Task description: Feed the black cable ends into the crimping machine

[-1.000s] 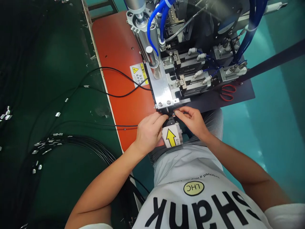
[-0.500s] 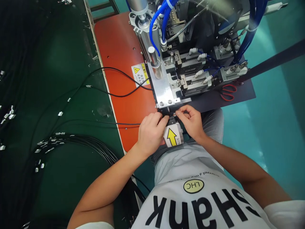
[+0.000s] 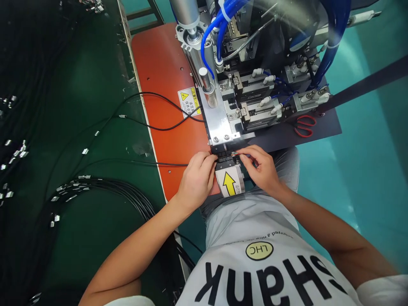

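My left hand (image 3: 198, 176) is closed on a black cable (image 3: 174, 164), its fingertips at the left side of a small black fixture (image 3: 225, 163) on the machine's near end. The cable runs in from the left and lies along the fixture. Thin coloured wires (image 3: 237, 154) come out at the right side. My right hand (image 3: 260, 166) pinches these wires between thumb and fingers. Just below the fixture is a rounded block with a yellow arrow label (image 3: 229, 183). My fingers partly hide the wire ends.
The machine's metal column (image 3: 219, 121) and blue air hoses (image 3: 219, 19) rise just beyond my hands. Red-handled scissors (image 3: 305, 126) lie right of the cylinders. Bundled black cables (image 3: 127, 193) with metal connectors lie on the green table (image 3: 95, 255) at left; two cables cross the orange plate (image 3: 159, 63).
My left hand has slid left, uncovering more of the black fixture. My right hand has shifted slightly right, and coloured wires now show at its fingertips. The view has moved slightly.
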### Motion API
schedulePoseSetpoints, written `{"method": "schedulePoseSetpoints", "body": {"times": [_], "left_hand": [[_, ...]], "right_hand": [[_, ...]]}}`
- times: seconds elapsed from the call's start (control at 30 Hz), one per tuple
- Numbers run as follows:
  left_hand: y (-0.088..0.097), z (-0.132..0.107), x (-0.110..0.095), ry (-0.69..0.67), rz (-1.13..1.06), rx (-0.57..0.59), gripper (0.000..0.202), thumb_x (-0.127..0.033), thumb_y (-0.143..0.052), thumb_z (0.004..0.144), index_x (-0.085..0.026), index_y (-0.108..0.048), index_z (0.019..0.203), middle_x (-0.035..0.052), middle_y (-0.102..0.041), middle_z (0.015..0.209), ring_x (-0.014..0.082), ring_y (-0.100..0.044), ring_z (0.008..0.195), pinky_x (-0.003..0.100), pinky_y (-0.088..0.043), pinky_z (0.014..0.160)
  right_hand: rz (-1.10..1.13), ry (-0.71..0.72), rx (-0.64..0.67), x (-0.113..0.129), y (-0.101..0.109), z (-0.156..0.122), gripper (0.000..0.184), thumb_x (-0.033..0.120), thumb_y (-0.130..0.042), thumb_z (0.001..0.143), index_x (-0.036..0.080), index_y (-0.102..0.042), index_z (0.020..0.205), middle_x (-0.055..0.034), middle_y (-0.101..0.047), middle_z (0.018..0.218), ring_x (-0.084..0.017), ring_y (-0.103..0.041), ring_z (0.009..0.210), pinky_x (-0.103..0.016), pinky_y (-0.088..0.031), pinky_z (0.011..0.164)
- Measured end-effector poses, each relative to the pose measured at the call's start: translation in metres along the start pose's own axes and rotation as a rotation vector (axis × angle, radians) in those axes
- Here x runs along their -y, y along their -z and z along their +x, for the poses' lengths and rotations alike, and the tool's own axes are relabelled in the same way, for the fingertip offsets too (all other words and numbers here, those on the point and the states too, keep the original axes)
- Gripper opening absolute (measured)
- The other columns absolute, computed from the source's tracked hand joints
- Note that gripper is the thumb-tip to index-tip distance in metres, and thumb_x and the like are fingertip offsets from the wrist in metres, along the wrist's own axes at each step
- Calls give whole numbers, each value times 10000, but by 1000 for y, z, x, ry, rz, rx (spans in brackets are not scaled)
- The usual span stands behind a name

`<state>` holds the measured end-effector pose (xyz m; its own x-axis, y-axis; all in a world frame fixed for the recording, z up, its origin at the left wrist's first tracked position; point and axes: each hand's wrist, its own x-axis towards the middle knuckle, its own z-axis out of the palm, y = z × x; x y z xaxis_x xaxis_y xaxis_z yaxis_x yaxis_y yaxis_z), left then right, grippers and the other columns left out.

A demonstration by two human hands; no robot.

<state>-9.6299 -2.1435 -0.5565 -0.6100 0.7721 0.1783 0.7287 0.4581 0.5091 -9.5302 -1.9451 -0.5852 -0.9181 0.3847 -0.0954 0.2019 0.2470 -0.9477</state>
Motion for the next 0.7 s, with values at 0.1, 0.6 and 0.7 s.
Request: {"method": "schedulePoseSetpoints", "body": {"times": [0.1,0.6,0.7], "left_hand": [[5,-19,7,-51,115,13,330,-110,-477,946,-136,-560,1265,155,-628,1120,244,-570,1040,409,-515,909],[4,-39,18,-87,190,-37,477,-130,-391,970,-201,-458,1437,168,-587,1258,282,-537,1223,485,-519,989],[4,-24,18,-33,222,-21,436,-155,-381,976,-146,-491,1398,184,-582,1263,291,-517,1235,482,-506,996]], "right_hand": [[222,-187,31,-7,-1,7,286,461,-611,913,214,-708,1021,-44,-693,945,-113,-523,575,-282,-435,573],[409,-387,-78,-36,12,-20,344,464,-701,825,170,-687,1003,-10,-667,832,-78,-467,560,-235,-375,559],[419,-375,-80,-36,13,-23,330,448,-705,826,177,-690,1014,-12,-663,838,-80,-468,572,-234,-376,561]]}}
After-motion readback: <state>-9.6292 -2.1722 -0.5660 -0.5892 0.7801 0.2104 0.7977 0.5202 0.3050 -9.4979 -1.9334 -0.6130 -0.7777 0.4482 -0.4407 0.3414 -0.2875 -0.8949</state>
